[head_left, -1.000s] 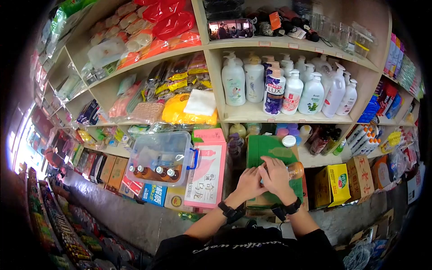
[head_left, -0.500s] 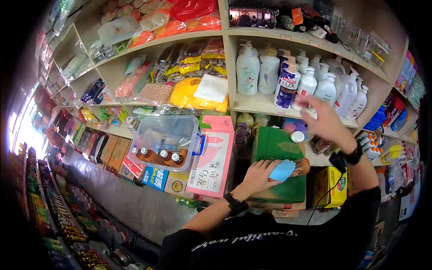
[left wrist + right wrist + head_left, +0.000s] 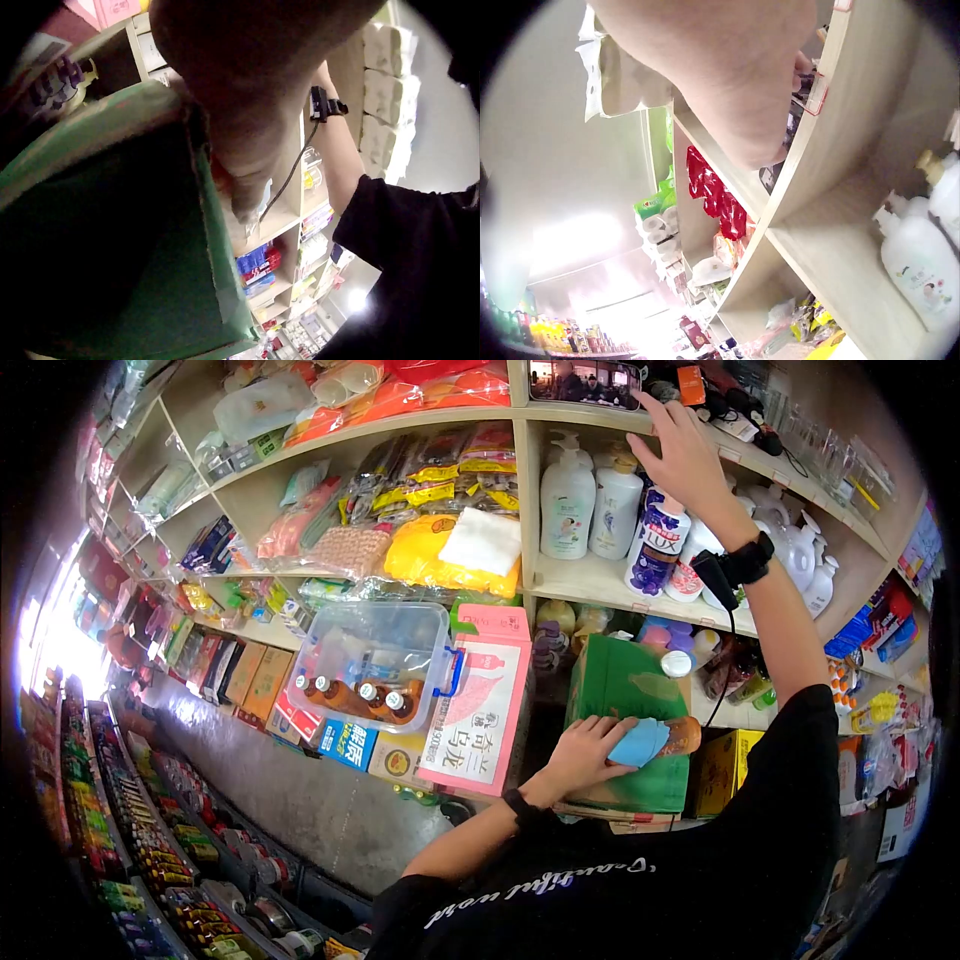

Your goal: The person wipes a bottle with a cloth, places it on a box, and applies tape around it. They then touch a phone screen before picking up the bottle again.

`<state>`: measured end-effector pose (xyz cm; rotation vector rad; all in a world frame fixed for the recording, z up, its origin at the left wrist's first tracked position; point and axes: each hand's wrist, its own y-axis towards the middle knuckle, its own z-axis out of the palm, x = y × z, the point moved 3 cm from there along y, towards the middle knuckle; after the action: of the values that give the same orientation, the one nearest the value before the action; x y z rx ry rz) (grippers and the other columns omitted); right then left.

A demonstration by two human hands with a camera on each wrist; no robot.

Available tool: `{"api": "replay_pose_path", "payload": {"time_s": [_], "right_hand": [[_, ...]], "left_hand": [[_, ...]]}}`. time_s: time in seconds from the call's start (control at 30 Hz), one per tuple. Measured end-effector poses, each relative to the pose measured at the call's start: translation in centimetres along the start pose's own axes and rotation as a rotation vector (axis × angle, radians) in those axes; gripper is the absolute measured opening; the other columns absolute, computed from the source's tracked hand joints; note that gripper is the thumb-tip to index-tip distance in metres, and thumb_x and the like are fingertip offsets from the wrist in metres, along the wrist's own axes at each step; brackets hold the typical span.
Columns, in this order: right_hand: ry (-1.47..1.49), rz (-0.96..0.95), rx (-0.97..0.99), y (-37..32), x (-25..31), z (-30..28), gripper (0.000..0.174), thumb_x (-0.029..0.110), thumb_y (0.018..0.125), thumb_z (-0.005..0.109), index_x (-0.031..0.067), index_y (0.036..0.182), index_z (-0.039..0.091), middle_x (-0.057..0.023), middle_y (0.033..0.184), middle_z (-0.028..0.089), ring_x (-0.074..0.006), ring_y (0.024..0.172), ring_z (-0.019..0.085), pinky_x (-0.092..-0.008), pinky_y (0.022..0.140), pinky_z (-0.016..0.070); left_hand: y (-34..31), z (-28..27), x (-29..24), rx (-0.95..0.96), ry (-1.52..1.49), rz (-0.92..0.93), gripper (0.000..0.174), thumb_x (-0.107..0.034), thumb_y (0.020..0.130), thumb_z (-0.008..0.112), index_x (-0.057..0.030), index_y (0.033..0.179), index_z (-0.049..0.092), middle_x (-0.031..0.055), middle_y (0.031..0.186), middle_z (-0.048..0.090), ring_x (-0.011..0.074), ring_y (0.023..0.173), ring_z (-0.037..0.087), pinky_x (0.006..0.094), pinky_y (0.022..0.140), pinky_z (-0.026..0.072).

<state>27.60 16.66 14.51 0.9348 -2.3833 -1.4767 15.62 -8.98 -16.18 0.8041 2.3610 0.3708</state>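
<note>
In the head view the left hand (image 3: pixel 588 756) lies on a blue cloth (image 3: pixel 638 742) wrapped round a bottle (image 3: pixel 682 736), which lies on its side on a green carton (image 3: pixel 625 790). The right hand (image 3: pixel 685 460) reaches up to the upper shelf, a fingertip at the right edge of a phone (image 3: pixel 584 382) that shows a picture of people. Its fingers are extended and hold nothing. The left wrist view has the left hand (image 3: pixel 247 112) beside the green carton (image 3: pixel 127 247), its fingertips mostly hidden.
Left of the carton are a pink-and-white box (image 3: pixel 475 710) and a clear plastic bin (image 3: pixel 425 630) with several brown bottles. Pump bottles (image 3: pixel 567 510) line the middle shelf behind. A cable (image 3: pixel 733 660) hangs from the right wrist.
My right hand has left the cloth and bottle and moved up to the phone on the shelf. The left hand stays at the cloth on the bottle. The head view has shifted.
</note>
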Motion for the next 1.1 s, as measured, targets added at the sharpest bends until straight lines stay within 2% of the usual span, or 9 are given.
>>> {"api": "replay_pose_path", "payload": {"time_s": [0.13,0.2,0.23,0.33,0.4,0.43,0.77,0.93,1.1], "right_hand": [[-0.114,-0.005,-0.042,0.8,-1.0,2.1,0.061,0.038,0.099,0.069,0.0126,0.151,0.053,-0.0148,0.114,0.065,-0.036,0.111,0.062,-0.0483,0.097,0.0514],[-0.11,-0.096,-0.143,1.4,-1.2,2.5,0.065,0.043,0.099,0.071,0.016,0.155,0.051,-0.0146,0.102,0.064,-0.0376,0.096,0.062,-0.0466,0.09,0.0509],[-0.115,-0.098,-0.146,1.4,-1.5,2.6,0.065,0.043,0.099,0.071,0.016,0.155,0.051,-0.0146,0.102,0.064,-0.0376,0.096,0.062,-0.0466,0.09,0.0509],[-0.175,-0.028,0.025,2.0,-1.2,2.6,0.07,0.054,0.099,0.067,0.0157,0.155,0.051,-0.0154,0.109,0.07,-0.0354,0.105,0.067,-0.0473,0.096,0.0515],[-0.195,-0.142,-0.041,2.1,-1.1,2.9,0.075,0.059,0.1,0.066,0.0213,0.162,0.047,-0.0132,0.091,0.063,-0.0336,0.087,0.063,-0.0457,0.086,0.0508],[-0.237,-0.148,-0.025,2.0,-1.6,3.7,0.076,0.06,0.1,0.064,0.0232,0.163,0.045,-0.0115,0.09,0.061,-0.0311,0.087,0.063,-0.045,0.085,0.0508],[-0.191,-0.12,0.013,2.1,-1.1,3.6,0.074,0.057,0.1,0.066,0.0241,0.163,0.045,-0.0119,0.093,0.061,-0.0316,0.088,0.064,-0.0446,0.083,0.0522],[-0.152,-0.024,0.091,2.2,-0.7,3.3,0.075,0.054,0.097,0.069,0.0251,0.162,0.046,-0.0126,0.099,0.067,-0.0337,0.094,0.067,-0.0463,0.087,0.0542],[-0.159,-0.044,0.059,2.1,-0.5,3.1,0.074,0.052,0.096,0.071,0.0246,0.161,0.048,-0.0114,0.099,0.067,-0.0318,0.094,0.067,-0.0451,0.082,0.0561]], "left_hand": [[0.1,0.0,0.2,0.009,-0.013,0.023,0.078,-0.056,0.086,0.081,-0.0136,0.147,0.057,0.0144,0.121,0.07,0.0341,0.105,0.069,0.0455,0.091,0.0568],[0.2,-0.1,0.3,0.008,-0.02,0.037,0.078,-0.055,0.086,0.081,-0.0136,0.147,0.057,0.0148,0.121,0.07,0.0342,0.104,0.069,0.0457,0.09,0.057],[0.3,-0.1,0.3,0.015,-0.024,0.041,0.078,-0.055,0.086,0.08,-0.0136,0.148,0.057,0.0153,0.12,0.07,0.0343,0.105,0.069,0.0462,0.09,0.0572],[0.3,-0.1,0.4,0.0,-0.043,0.061,0.077,-0.055,0.087,0.08,-0.0132,0.148,0.056,0.0164,0.119,0.07,0.0351,0.106,0.07,0.0471,0.09,0.0576],[0.4,0.0,0.5,0.048,-0.057,0.05,0.078,-0.055,0.087,0.079,-0.0128,0.148,0.056,0.0165,0.119,0.07,0.0354,0.107,0.07,0.0472,0.091,0.0575],[0.4,-0.1,0.6,0.066,-0.061,0.044,0.078,-0.055,0.087,0.079,-0.0127,0.149,0.055,0.0168,0.119,0.07,0.0357,0.108,0.069,0.0471,0.091,0.0574],[0.4,0.3,0.8,0.043,-0.073,0.087,0.08,-0.055,0.087,0.08,-0.0114,0.15,0.054,0.0164,0.119,0.07,0.0359,0.106,0.069,0.0474,0.09,0.0579],[0.5,0.2,1.0,0.075,-0.089,0.09,0.078,-0.051,0.087,0.079,-0.0119,0.149,0.053,0.0154,0.121,0.069,0.0347,0.107,0.069,0.0459,0.091,0.0573],[0.5,0.5,1.1,0.071,-0.095,0.111,0.08,-0.053,0.086,0.079,-0.0114,0.149,0.053,0.0152,0.12,0.069,0.0344,0.105,0.069,0.0459,0.09,0.0579]]}}
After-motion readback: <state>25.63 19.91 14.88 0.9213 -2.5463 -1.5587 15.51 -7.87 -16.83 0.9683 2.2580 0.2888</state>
